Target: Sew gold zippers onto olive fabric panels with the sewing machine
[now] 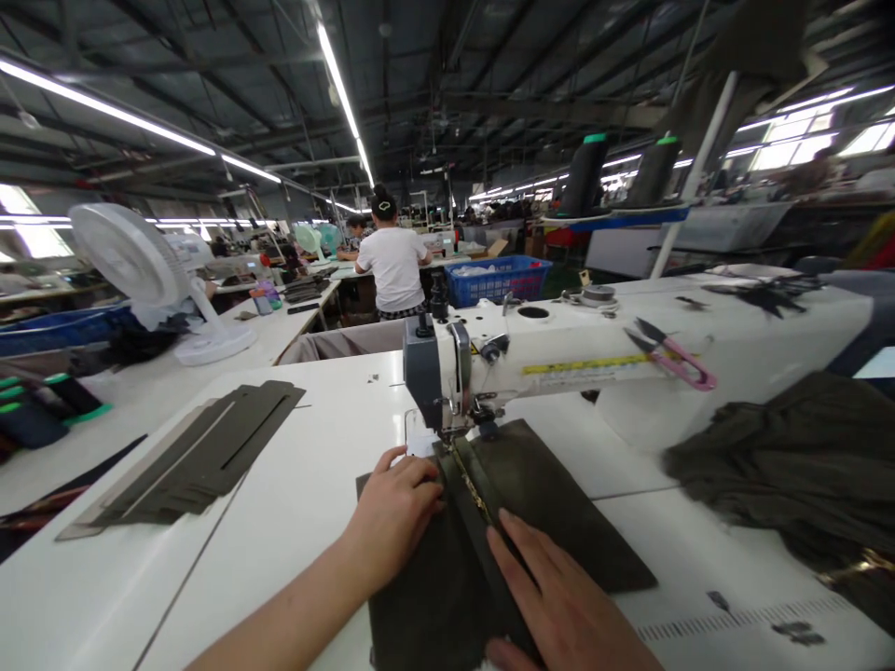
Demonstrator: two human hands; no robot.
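Observation:
A dark olive fabric piece [437,596] with a gold-toothed zipper [472,489] along it lies under the presser foot of a white sewing machine [559,359]. My left hand [402,508] rests on the cloth left of the zipper, close to the needle. Its fingers are bent and closed against the fabric; the thumb is hidden. Right of the zipper, my right hand [552,596] lies flat on the cloth, fingers stretched forward along the zipper. Its fingertips touch the fabric a little nearer to me than the left hand's.
Cut olive pieces [202,457] lie stacked at left. Pink-handled thread snips [675,354] rest on the machine arm. Bunched dark fabric [783,466] occupies the right side. Beyond are a white fan [140,261], a blue basket [496,280] and a seated person [392,266] in white.

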